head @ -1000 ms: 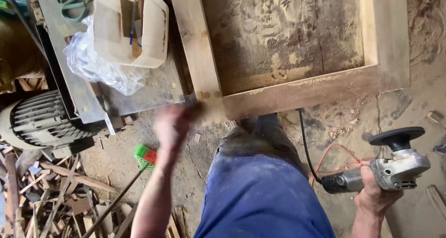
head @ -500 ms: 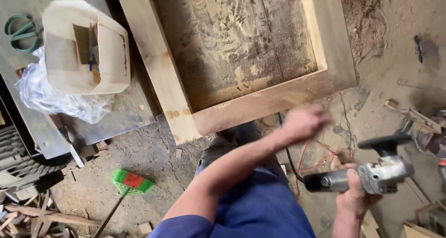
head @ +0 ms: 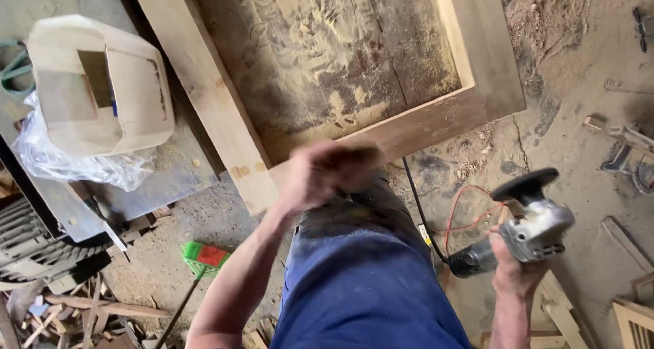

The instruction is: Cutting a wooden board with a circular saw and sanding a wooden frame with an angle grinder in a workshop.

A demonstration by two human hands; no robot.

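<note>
Right hand (head: 514, 270) has fingers wrapped round the angle grinder (head: 528, 226) body, just right of the wooden frame (head: 436, 120) corner; looks heavy, rigid, best held by body. Left hand (head: 327, 172) blurred over frame's near rail, finger state unclear

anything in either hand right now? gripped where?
Right hand holds an angle grinder by its rear body, near the cord end. Left hand is motion-blurred over the wooden frame; cannot tell if it holds anything.
</note>
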